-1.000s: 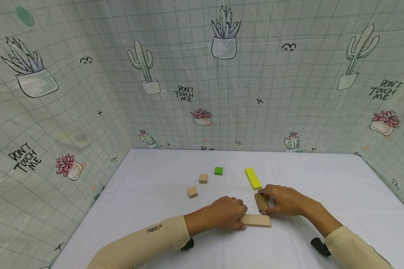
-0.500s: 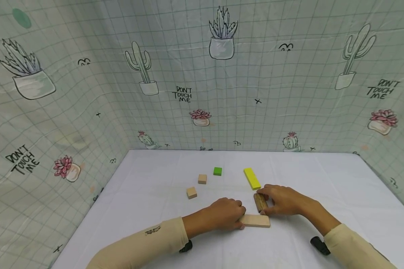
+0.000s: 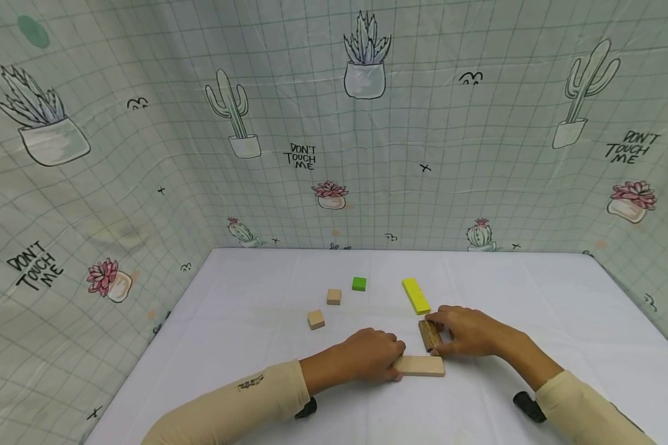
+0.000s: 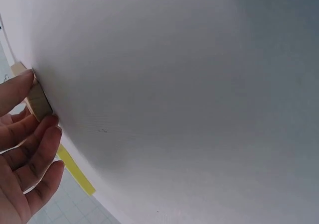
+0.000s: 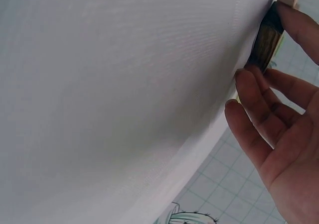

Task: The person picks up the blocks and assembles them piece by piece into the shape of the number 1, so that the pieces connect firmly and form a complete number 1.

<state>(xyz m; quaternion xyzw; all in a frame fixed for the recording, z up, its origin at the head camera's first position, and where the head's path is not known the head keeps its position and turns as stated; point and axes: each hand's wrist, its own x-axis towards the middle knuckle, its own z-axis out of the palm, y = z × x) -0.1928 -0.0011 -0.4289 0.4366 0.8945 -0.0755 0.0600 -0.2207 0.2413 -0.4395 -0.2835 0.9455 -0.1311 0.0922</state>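
In the head view my left hand (image 3: pixel 370 355) pinches the left end of a pale flat wooden block (image 3: pixel 422 366) lying crosswise on the table. The left wrist view shows the thumb and fingers on either side of that pale block (image 4: pixel 39 100). My right hand (image 3: pixel 473 332) grips a dark brown wooden block (image 3: pixel 429 335) between thumb and fingertips, just behind the pale one. In the right wrist view the dark block (image 5: pixel 266 42) sits between the thumb and fingers, its near end close to the pale block. A yellow block (image 3: pixel 415 296) lies just beyond the dark one.
Two small pale wooden blocks, one nearer (image 3: pixel 315 319) and one farther (image 3: pixel 334 296), and a green block (image 3: pixel 359 283) lie to the left on the white table (image 3: pixel 512 290). A grid-patterned curtain (image 3: pixel 423 210) rises behind. Dark objects, one at the right sleeve (image 3: pixel 529 406), lie near the forearms.
Both hands keep their hold on the two wooden blocks, which stay in place. The whole head view has shifted slightly, moving the scene a little to the left.
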